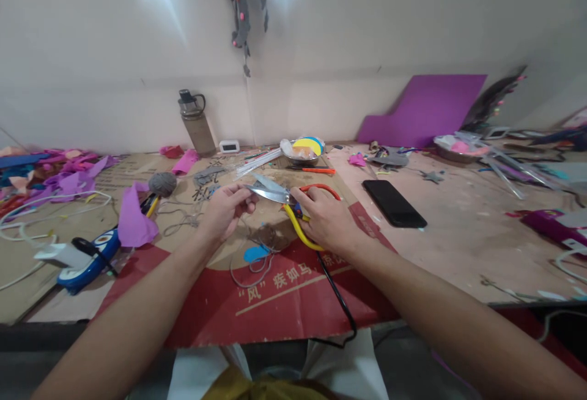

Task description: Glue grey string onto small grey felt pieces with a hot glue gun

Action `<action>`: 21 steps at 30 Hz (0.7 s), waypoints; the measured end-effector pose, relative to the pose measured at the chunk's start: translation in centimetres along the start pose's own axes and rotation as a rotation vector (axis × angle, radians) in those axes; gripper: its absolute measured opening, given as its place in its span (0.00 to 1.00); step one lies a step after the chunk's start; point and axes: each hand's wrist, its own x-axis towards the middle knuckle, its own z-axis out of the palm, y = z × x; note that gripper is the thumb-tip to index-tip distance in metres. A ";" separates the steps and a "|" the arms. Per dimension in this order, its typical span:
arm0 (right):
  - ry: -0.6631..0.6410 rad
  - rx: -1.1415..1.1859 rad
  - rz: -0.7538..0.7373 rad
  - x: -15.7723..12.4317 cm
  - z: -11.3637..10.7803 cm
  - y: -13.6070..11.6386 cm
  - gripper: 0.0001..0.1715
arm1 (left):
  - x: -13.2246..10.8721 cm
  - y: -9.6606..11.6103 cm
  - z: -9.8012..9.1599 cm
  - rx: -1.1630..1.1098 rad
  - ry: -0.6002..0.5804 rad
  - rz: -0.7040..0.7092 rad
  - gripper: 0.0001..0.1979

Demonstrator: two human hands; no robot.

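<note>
Near the middle of the view, my right hand (326, 216) is wrapped round the handles of a pair of scissors (270, 193), one handle red and one yellow. The blades point left and stand apart. At the blade tips, my left hand (229, 209) has its thumb and fingers pinched together; what they hold is too small to make out. Below the hands, a blue felt piece (255, 254) and loose grey yarn (259, 282) lie on the red and brown cardboard (206, 302). A black cord (337, 293) hangs down below my right hand.
A black phone (394, 203) lies to the right. At the left are a grey yarn ball (162, 184), purple felt (136, 216) and a blue power strip (89, 262). Farther back stand a bottle (197, 123) and a metal bowl (301, 158).
</note>
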 end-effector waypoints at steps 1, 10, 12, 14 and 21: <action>-0.007 0.000 -0.001 0.0 -0.1 0.0 0.25 | 0.0 0.0 0.0 0.004 0.004 0.007 0.06; 0.026 0.487 0.143 0.2 0.5 1.2 0.24 | 0.3 0.0 -0.4 0.021 0.028 -0.043 0.11; 0.083 0.578 0.167 0.5 0.4 1.9 0.24 | 0.5 0.0 -0.5 0.036 0.044 -0.045 0.12; 0.143 0.591 0.165 0.7 0.0 2.5 0.23 | 0.6 0.0 -0.5 0.045 0.059 -0.041 0.13; -0.047 0.440 0.123 -1.0 -2.0 4.5 0.23 | 0.7 0.1 -0.8 -0.017 0.129 -0.081 0.14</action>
